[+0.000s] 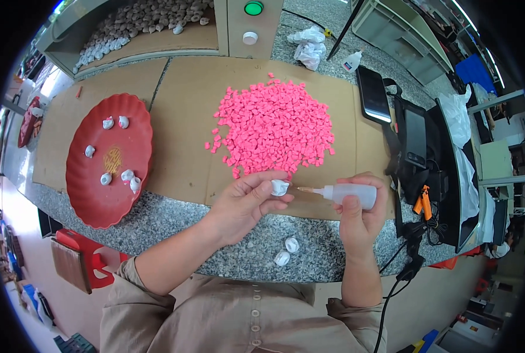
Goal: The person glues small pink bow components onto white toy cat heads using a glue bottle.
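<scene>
Between the thumb and fingers of my left hand point(239, 206) is a small white molded piece point(280, 187), with a bit of pink at its top edge. My right hand point(362, 217) is wrapped round a translucent squeeze bottle point(358, 195), held sideways. Its thin brownish nozzle point(303, 189) points left at the white piece, a short gap away. Just beyond both hands lies a heap of small bright pink pieces point(277, 126) on cardboard point(183, 117). Two more white pieces point(287, 252) rest on the speckled stone counter point(227, 259) near my body.
On the left stands a red scalloped plate point(101, 203) with several white pieces, some showing pink. Behind is a bin of similar grey-white pieces point(145, 23). At right lie a phone point(373, 94), a small white bottle point(352, 61), orange-handled cutters point(424, 203) and black cables point(412, 265).
</scene>
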A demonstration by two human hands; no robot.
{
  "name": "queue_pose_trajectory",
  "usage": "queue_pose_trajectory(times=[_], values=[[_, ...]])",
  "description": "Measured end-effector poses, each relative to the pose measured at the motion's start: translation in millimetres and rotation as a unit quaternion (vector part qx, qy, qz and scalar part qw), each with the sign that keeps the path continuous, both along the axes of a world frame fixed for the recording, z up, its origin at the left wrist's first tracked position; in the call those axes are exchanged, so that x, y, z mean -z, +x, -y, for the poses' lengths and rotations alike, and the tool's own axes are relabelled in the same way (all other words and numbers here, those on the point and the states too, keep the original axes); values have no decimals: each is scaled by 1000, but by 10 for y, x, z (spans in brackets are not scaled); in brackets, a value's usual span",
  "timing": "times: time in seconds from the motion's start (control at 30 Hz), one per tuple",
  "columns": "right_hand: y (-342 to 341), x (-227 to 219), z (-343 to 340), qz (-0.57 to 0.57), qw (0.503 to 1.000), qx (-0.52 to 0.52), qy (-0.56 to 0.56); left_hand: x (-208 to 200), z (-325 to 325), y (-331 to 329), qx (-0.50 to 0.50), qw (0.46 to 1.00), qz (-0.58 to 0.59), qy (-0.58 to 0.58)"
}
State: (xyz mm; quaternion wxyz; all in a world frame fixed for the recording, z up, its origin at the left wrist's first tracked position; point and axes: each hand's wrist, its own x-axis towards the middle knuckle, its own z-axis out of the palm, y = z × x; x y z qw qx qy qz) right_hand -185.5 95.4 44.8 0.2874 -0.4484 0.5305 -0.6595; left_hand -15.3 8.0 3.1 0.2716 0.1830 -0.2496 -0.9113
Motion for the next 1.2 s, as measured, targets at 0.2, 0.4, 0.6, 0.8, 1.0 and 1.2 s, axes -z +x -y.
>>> queue_pose_trajectory(times=[0.2,0.4,0.6,0.8,1.0,1.2], values=[[-14,63,4,-22,1000,-9,-20,-2,17,-14,9,1000,17,-10],[31,51,-1,-53,998,-16,-1,14,2,-19,13,1000,15,-22],[32,69,9,-47,999,-17,-4,21,-14,-18,12,999,17,-37],[26,65,8,-48,999,-19,4,18,-14,-18,15,999,23,-38],[20,62,6,-71,997,-28,-14,12,-15,-22,9,999,19,-43],[44,52,18,-73,997,-12,-9,25,-15,-17,12,999,16,-45]])
